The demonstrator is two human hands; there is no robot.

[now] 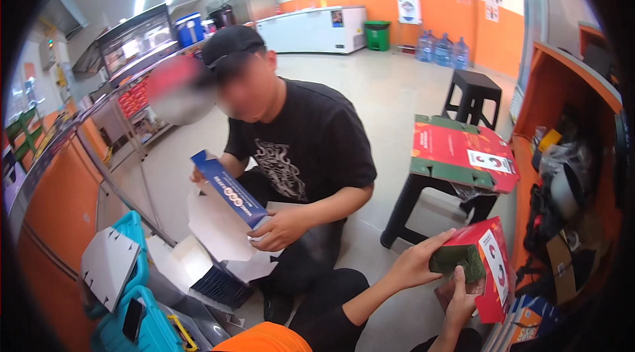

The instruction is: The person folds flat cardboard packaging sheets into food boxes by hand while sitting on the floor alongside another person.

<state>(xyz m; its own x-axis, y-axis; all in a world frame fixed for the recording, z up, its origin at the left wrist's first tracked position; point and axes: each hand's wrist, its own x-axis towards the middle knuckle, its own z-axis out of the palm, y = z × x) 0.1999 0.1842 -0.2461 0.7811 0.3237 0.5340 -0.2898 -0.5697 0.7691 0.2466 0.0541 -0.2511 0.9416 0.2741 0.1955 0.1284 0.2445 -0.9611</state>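
A red and green cardboard box (486,269) with a white label panel is held at the lower right. My left hand (423,261) grips its green end from the left, fingers along the upper edge. Below it, my right hand (463,302) grips the same box, its thumb on the green part. Facing me, a person in black sits on the floor with a blue carton (231,192) between both hands; white inner flaps of card hang below it. A stack of folded dark blue cartons (225,284) lies by that person's legs.
Flat red and green cartons (456,150) lie on a black stool (417,203); another black stool (473,97) stands behind. Teal crates (122,325) are at the lower left. An orange shelf (562,61) full of gear borders the right, with printed flat packs (522,322) below.
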